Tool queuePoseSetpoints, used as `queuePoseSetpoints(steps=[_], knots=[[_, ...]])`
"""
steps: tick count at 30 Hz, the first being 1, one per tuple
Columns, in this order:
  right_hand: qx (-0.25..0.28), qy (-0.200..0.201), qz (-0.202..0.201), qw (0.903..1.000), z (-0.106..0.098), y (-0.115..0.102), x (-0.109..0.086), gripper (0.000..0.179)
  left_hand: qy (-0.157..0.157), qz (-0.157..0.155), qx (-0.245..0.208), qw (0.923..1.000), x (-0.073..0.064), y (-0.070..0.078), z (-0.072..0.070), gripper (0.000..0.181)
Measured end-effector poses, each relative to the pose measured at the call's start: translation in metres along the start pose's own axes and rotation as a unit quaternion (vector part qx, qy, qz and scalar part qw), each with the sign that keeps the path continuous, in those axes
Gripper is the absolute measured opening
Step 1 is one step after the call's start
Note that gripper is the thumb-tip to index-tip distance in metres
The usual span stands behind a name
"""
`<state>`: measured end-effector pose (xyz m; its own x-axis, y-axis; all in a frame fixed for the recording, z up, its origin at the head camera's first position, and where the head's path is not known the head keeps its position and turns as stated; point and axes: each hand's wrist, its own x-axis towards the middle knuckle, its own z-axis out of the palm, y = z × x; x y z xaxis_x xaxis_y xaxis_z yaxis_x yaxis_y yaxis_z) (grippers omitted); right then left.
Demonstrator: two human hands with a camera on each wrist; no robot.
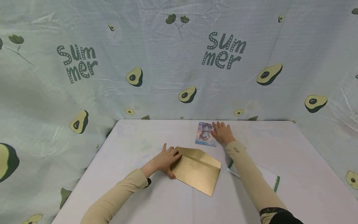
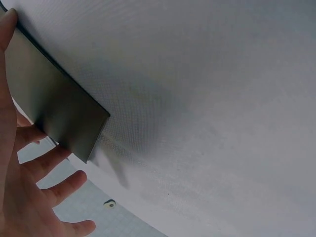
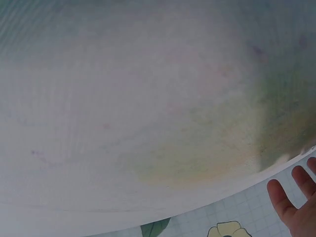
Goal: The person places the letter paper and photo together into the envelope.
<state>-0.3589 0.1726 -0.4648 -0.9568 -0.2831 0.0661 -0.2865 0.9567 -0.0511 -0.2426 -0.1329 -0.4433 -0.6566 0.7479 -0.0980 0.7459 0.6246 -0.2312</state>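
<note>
A gold envelope (image 1: pixel 195 174) lies slanted mid-table with its flap raised on the far side. At its left end my left hand (image 1: pixel 167 160) holds it, thumb at the near edge and fingers over the far part. In the left wrist view, the envelope (image 2: pixel 59 94) sits between the thumb and spread fingers. Farther back, a small picture card (image 1: pixel 205 134) shows a grey furry animal on a blue and pink ground. My right hand (image 1: pixel 222 133) is at the card's right edge, thumb side against it. In the right wrist view, only some fingers (image 3: pixel 281 200) show, loosely extended.
A white sheet with green ends (image 1: pixel 269 179) lies partly under the right forearm. The white table (image 1: pixel 145 133) ends at a rounded back edge, close behind the card. A curtain printed with avocados (image 1: pixel 167 62) hangs behind and around it.
</note>
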Motion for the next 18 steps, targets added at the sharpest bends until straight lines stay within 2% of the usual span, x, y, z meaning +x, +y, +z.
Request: queuePoseSetpoints(steps=[10,18], knots=[[0.007,-0.037,0.014,0.9992,0.0066,0.0055,0.0047,0.058,-0.001,-0.001,0.001,1.0000,0.0006,0.0019,-0.0004,0.102],[-0.011,-0.016,-0.003,0.9998,0.0049,0.0036,0.0036,0.059,-0.005,-0.003,-0.003,1.0000,-0.0002,0.0023,-0.0002,0.101]])
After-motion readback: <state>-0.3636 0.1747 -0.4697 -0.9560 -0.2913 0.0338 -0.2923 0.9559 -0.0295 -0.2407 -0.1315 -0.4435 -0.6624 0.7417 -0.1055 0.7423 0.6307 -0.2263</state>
